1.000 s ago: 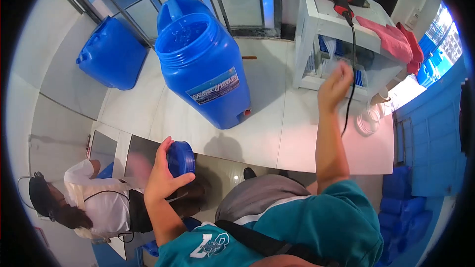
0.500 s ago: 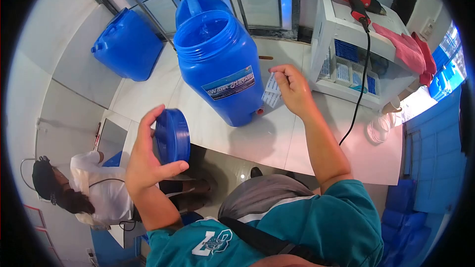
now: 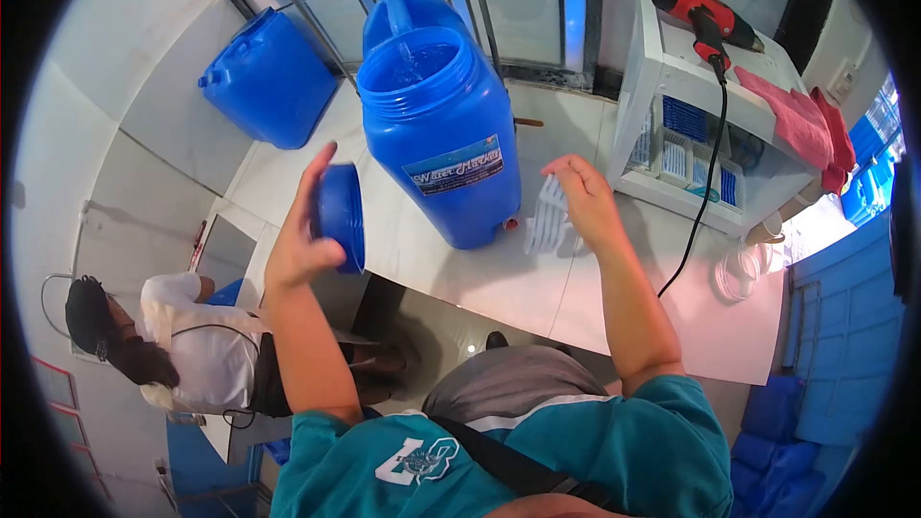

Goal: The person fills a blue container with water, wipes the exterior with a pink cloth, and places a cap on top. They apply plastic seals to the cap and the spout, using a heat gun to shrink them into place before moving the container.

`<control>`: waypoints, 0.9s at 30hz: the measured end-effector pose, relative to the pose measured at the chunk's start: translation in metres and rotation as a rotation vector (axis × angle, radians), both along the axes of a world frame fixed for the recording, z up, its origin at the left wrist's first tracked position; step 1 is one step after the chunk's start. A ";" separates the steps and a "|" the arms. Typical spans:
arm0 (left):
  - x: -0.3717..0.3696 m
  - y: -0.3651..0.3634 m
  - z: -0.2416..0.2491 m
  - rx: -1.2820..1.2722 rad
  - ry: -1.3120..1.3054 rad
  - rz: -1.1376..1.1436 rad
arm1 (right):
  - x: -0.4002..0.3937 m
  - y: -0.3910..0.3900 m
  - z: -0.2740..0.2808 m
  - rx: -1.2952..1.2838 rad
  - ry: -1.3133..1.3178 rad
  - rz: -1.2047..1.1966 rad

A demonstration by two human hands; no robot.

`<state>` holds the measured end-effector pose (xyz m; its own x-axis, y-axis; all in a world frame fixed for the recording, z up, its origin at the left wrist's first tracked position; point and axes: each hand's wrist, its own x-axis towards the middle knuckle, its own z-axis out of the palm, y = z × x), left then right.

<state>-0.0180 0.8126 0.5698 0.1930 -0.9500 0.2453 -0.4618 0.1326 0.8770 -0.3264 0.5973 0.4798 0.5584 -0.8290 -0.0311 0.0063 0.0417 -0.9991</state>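
Observation:
My left hand [image 3: 305, 230] holds a round blue lid [image 3: 342, 218] on its edge, fingers at the back and thumb near the front. My right hand [image 3: 583, 194] pinches a white sheet with printed rows [image 3: 549, 221], slightly blurred, over the table. Between the two hands stands a blue water container [image 3: 443, 149] with its wide mouth uncovered and a label on its side. Water shows inside the mouth. A small reddish spout sits low on its right side, near the sheet.
Another blue container [image 3: 269, 82] stands at the back left. A white cabinet [image 3: 686, 201] holds small trays, with a red heat gun [image 3: 705, 14] and pink cloth [image 3: 791, 120] on top. A black cord hangs down to the table [image 3: 662, 326]. A person [image 3: 206, 350] is at the left.
My left hand and the lid have moved up, and the lid is turned more edge-on. My right hand has shifted slightly down and right, and the sheet has changed angle.

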 end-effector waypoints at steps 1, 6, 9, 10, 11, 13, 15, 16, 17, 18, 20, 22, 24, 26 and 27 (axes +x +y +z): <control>0.014 -0.012 -0.018 -0.091 0.287 -0.080 | 0.006 -0.001 0.002 0.002 0.000 0.004; 0.036 -0.087 -0.006 -0.407 0.492 -0.123 | 0.045 -0.006 -0.064 -0.348 0.347 -0.015; 0.051 -0.112 0.024 -0.212 0.710 -0.224 | 0.049 0.013 -0.095 -0.045 0.309 0.135; 0.060 -0.119 0.028 -0.216 0.713 -0.220 | 0.051 0.019 -0.095 -0.048 0.312 0.139; 0.068 -0.122 0.033 -0.132 0.639 -0.225 | 0.054 0.025 -0.096 0.181 0.114 0.177; 0.071 -0.126 0.038 -0.017 0.595 -0.104 | 0.059 0.028 -0.097 0.407 -0.090 0.213; 0.072 -0.129 0.041 0.011 0.478 -0.139 | 0.066 0.029 -0.106 0.512 -0.171 0.137; 0.072 -0.131 0.044 0.033 0.360 -0.178 | 0.068 0.032 -0.110 0.513 -0.175 0.135; 0.071 -0.132 0.046 0.050 0.375 -0.225 | 0.069 0.035 -0.113 0.498 -0.221 0.100; 0.068 -0.129 0.047 0.047 0.370 -0.230 | 0.070 0.038 -0.117 0.482 -0.265 0.065; 0.060 -0.120 0.048 0.031 0.426 -0.093 | 0.069 0.038 -0.120 0.463 -0.260 0.060; 0.056 -0.115 0.051 0.037 0.412 -0.087 | 0.068 0.041 -0.117 0.442 -0.257 0.059; 0.058 -0.111 0.052 0.044 0.409 -0.076 | 0.064 0.048 -0.117 0.435 -0.286 0.030; 0.060 -0.109 0.049 0.051 0.426 -0.178 | 0.058 0.052 -0.118 0.425 -0.254 0.024; 0.057 -0.106 0.046 0.029 0.427 -0.190 | 0.055 0.055 -0.119 0.424 -0.225 0.014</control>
